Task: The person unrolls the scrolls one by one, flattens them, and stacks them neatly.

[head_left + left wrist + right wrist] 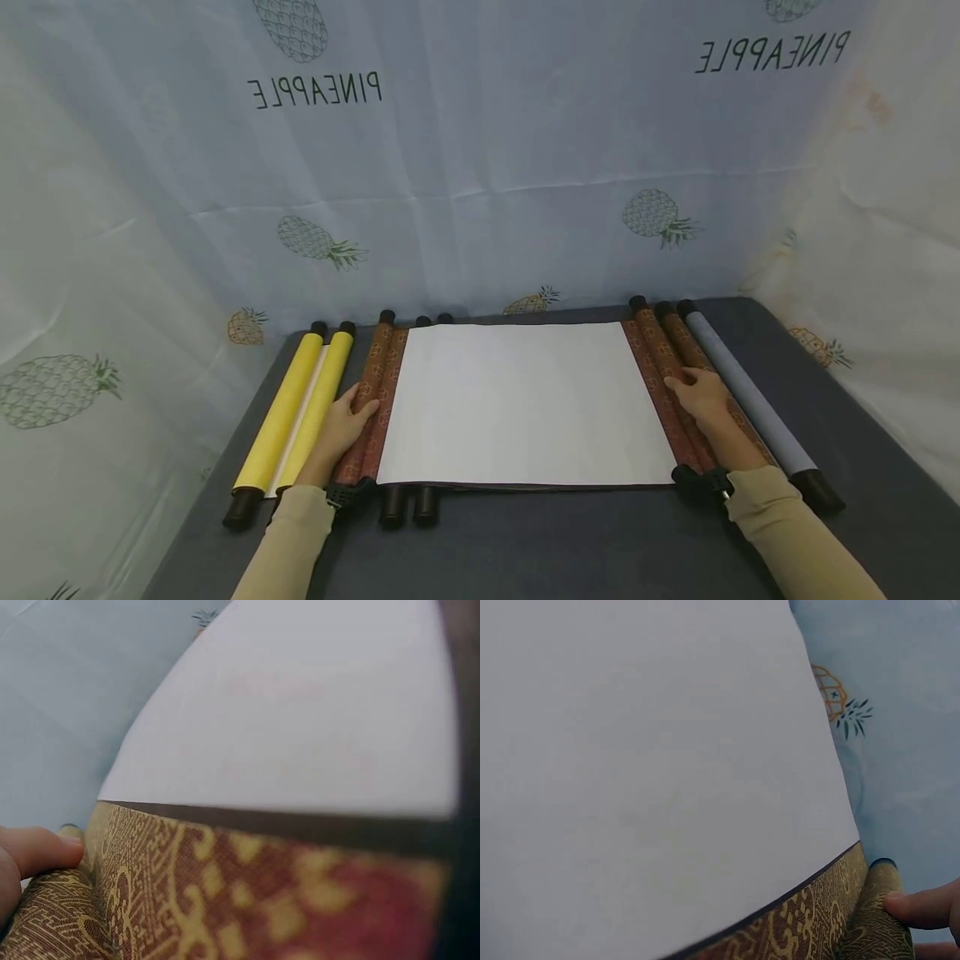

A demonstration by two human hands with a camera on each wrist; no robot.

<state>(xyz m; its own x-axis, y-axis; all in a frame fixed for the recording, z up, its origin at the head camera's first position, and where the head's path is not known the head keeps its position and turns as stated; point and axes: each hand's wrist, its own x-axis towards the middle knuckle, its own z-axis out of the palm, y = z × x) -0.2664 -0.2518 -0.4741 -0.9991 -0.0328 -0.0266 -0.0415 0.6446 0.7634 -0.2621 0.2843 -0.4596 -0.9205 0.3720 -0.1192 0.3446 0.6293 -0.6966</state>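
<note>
A scroll lies spread across the dark table, its blank white sheet [525, 404] framed by reddish-brown patterned bands. My left hand [345, 425] grips the scroll's rolled left end [377, 354], thumb on top, as the left wrist view also shows at the thumb [45, 851]. On the other side my right hand [701, 395] holds the rolled right end [654, 337]. In the right wrist view the thumb [922, 907] presses on that patterned roll [881, 900]. Fingers under both rolls are mostly hidden.
To the left stands a yellow scroll [288, 404] with two rolls. A brown roll [681, 340] and a grey-blue roll [753, 396] lie at the right. Black knobs [426, 507] poke out below the white sheet. Behind hangs a pineapple-print curtain [480, 250].
</note>
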